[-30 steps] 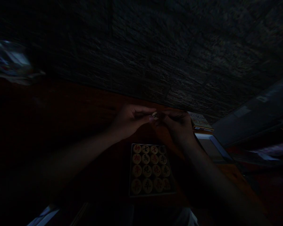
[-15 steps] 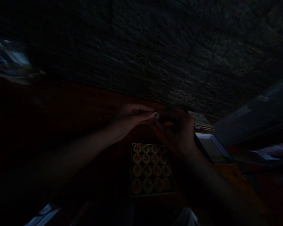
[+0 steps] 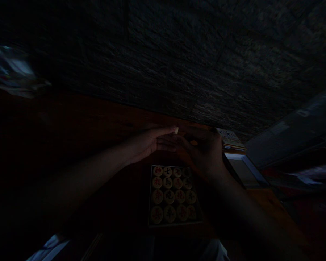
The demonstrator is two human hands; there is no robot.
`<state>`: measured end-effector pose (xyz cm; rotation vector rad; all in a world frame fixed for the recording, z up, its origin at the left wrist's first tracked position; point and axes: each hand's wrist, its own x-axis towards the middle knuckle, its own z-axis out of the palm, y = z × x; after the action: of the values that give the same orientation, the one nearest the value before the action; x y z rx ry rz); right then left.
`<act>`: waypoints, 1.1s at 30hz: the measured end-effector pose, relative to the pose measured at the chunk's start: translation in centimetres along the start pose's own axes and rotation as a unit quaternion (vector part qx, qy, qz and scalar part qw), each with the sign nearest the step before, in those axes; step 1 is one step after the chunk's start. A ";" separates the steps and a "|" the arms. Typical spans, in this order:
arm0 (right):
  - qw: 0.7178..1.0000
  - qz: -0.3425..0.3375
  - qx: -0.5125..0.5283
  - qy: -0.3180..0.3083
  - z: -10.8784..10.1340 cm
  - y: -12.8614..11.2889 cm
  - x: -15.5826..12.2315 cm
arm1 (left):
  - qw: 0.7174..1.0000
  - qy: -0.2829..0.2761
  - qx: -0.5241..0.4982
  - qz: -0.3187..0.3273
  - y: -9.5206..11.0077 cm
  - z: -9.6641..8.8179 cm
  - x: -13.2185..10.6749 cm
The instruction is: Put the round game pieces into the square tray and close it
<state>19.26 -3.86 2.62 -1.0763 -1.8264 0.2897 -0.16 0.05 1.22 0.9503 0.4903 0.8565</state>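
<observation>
A Chinese chess piece [image 3: 176,130], pale and seen edge-on, is pinched at the fingertips of my left hand [image 3: 153,139] above the table. My right hand [image 3: 206,146] comes in from the other side, its thumb and fingers closed on the same piece, though darkness hides part of that grip. Below the hands, nearer to me, a square box [image 3: 150,214] holds several round chess pieces in rows, with red and black characters facing up. My right forearm shades the right side of this box.
A dark stone wall [image 3: 163,65] rises behind the wooden table [image 3: 78,112]. At the right lie a printed box [image 3: 230,137] and a white-rimmed open box or lid [image 3: 246,168]. Blurred bright items [image 3: 19,69] stand at the far left. The scene is very dim.
The chess piece has turned from showing its character to showing its edge. My left hand has rotated, its lower fingers now stretched beneath the piece. The box of pieces stays in place.
</observation>
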 end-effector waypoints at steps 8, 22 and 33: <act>0.985 0.091 0.145 -0.016 0.2 0.0 0.6 | 1.000 0.001 0.023 0.016 0.3 0.2 -0.2; 0.991 0.071 0.108 -0.022 0.1 -0.1 0.6 | 1.000 0.001 -0.007 -0.028 0.4 0.0 -0.1; 0.997 0.044 0.062 -0.028 0.1 0.1 0.3 | 0.999 -0.006 0.041 -0.007 0.5 0.0 -0.2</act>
<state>19.18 -3.49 2.69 -1.0726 -1.7880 0.4847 -0.45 0.01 1.67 1.0254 0.5230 0.8228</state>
